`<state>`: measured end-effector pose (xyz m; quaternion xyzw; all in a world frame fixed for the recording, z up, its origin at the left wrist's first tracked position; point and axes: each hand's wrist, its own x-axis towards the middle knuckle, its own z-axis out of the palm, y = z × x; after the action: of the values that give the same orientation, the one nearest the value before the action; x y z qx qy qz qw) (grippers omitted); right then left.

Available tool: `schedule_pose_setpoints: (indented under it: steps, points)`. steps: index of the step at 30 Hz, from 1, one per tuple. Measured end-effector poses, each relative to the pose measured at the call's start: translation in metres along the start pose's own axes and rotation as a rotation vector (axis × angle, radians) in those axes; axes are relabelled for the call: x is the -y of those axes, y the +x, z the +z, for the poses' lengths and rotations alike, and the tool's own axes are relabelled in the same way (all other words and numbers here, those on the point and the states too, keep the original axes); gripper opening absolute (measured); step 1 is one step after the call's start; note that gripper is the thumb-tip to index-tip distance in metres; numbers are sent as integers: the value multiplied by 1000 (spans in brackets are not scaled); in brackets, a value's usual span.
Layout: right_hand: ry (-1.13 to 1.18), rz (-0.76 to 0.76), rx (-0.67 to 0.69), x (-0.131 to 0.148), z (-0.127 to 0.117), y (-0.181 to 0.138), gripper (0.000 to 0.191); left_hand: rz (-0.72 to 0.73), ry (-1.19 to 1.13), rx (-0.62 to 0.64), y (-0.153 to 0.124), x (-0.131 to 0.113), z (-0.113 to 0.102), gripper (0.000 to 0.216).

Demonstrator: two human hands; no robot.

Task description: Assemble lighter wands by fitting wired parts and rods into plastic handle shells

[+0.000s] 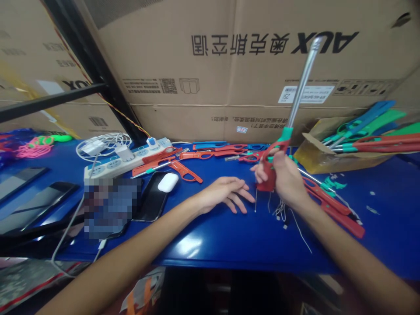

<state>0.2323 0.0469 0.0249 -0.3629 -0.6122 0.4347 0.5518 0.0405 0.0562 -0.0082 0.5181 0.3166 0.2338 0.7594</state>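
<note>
My right hand (pixel 290 179) is wrapped round the red handle of a long-nosed gas lighter (pixel 300 94), its silver metal tube pointing up and tilted slightly right, with a green collar at the base. My left hand (pixel 228 194) lies palm inward just left of it, fingers apart and holding nothing. Below the lighter, thin white wires and small parts (pixel 282 210) lie on the blue tabletop (pixel 210 240). Beside my right wrist are red lighter handle parts (pixel 334 208) and small green pieces (pixel 333 183).
At the right stands a cardboard box (pixel 321 162) of red, green and blue lighters. Along the back lie more red and blue lighter bodies (pixel 197 155). Left are a power strip (pixel 111 166), several phones (pixel 151 197), a white earphone case (pixel 168 182) and cables. A large carton (pixel 210 96) stands behind.
</note>
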Motion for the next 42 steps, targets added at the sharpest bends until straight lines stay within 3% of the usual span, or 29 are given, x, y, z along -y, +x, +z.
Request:
schedule_pose_setpoints:
  steps: [2,6,9,14,19,28,37,40,42]
  points:
    - [157,133,-46,7,-4,3,45,0,15,-4,0,1,2,30]
    - [377,351,-3,16,-13,9,47,27,17,-55,0,-2,1,29]
    - [521,459,10,17,-17,11,33,32,16,-78,-1,-5,1,27]
    - [619,651,159,13,-23,10,18,8,35,-100,-2,-9,4,24]
    - [596,685,148,8,-27,13,25,-1,65,-115,-2,-11,8,23]
    - [374,637,-40,8,-23,11,16,-14,84,-120,-4,-11,10,23]
    - [244,560,-28,10,-17,7,12,-15,103,-132,-3,-12,10,24]
    - [202,531,-37,4,-14,6,13,36,120,-123,-3,-11,10,27]
    - [20,457,-39,-1,-11,4,17,117,134,-150,-3,-11,11,30]
